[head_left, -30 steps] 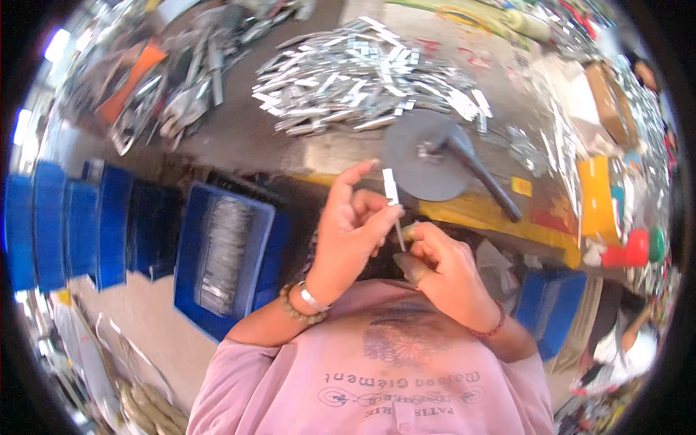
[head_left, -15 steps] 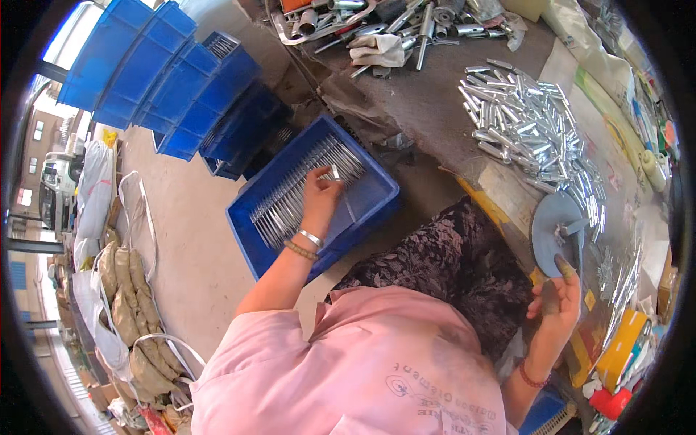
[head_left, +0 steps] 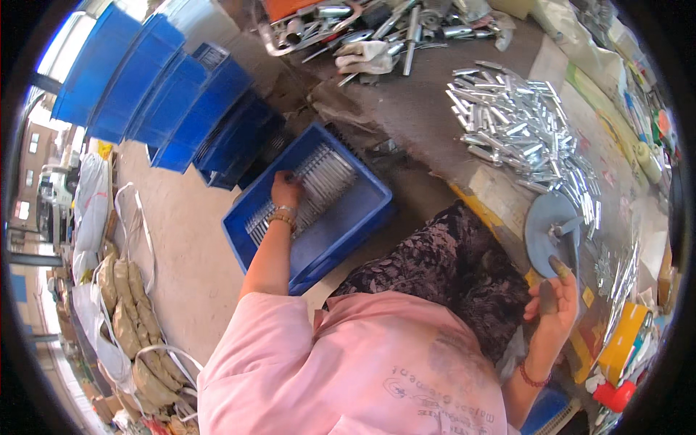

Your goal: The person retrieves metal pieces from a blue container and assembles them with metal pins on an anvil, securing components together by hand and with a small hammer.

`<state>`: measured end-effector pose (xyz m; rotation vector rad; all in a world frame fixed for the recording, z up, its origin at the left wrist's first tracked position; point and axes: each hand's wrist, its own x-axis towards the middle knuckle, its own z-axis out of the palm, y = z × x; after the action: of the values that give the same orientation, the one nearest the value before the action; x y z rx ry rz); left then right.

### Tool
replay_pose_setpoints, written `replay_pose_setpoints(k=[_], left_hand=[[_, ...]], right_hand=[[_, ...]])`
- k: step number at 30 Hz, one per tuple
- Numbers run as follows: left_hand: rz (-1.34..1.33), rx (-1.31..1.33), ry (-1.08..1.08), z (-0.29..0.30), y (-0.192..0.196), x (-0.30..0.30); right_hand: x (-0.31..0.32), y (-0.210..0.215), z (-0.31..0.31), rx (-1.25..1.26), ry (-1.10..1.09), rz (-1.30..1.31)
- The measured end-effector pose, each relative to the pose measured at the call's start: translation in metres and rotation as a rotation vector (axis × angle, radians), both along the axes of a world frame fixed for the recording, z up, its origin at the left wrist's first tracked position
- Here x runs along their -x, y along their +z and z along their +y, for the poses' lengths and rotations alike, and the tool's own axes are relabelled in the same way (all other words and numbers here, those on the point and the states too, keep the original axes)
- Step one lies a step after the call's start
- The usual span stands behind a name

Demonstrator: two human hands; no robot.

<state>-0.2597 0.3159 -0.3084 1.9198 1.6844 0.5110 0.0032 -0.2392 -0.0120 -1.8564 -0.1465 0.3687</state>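
Note:
My left hand (head_left: pixel 286 190) is over a blue crate (head_left: pixel 335 250), at the rows of slim silvery metal rods (head_left: pixel 326 177) laid side by side in it. Its fingertips are smeared and dark, so their hold cannot be made out. At the right, my right hand (head_left: pixel 557 299) is palm up beside a round grey metal disc (head_left: pixel 542 235) with a short bar standing on it. A raised finger reaches the disc's lower edge; the other fingers are loosely bent and hold nothing. Dark grey patches cover a finger and the thumb. Beyond the disc lies a heap of short shiny metal tubes (head_left: pixel 511 119).
Stacked blue crates (head_left: pixel 170 87) rise at the far left. Mixed metal tools and a whitish glove (head_left: pixel 365 58) lie on the bench's far end. Brown sacks (head_left: pixel 123 312) stand along the left floor. A yellow box (head_left: pixel 622 341) and a red object (head_left: pixel 612 397) are at the lower right.
My left hand has moved left along the rods; the small shiny piece seen at its fingers earlier no longer shows. My right hand stays nearly still, and the view has shifted slightly.

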Motion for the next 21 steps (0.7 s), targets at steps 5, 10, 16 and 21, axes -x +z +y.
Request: replay_pose_setpoints(k=[5,10,16,21], left_hand=[[-0.073,-0.205,-0.043,-0.025,0.042,-0.017],[-0.586,-0.464,-0.407,-0.098,0.191,-0.124],[-0.599,-0.544,-1.012,-0.199,0.303,-0.221],[-0.316,-0.698,-1.256,-0.210,0.310,-0.263]], right_hand=[[0.001,0.000,0.004,0.012,0.041,0.062],[0.001,0.013,0.007,-0.078,0.138,0.074],[0.004,0.016,-0.001,-0.150,0.169,0.054],[0.013,0.016,-0.024,-0.153,0.087,0.025]])
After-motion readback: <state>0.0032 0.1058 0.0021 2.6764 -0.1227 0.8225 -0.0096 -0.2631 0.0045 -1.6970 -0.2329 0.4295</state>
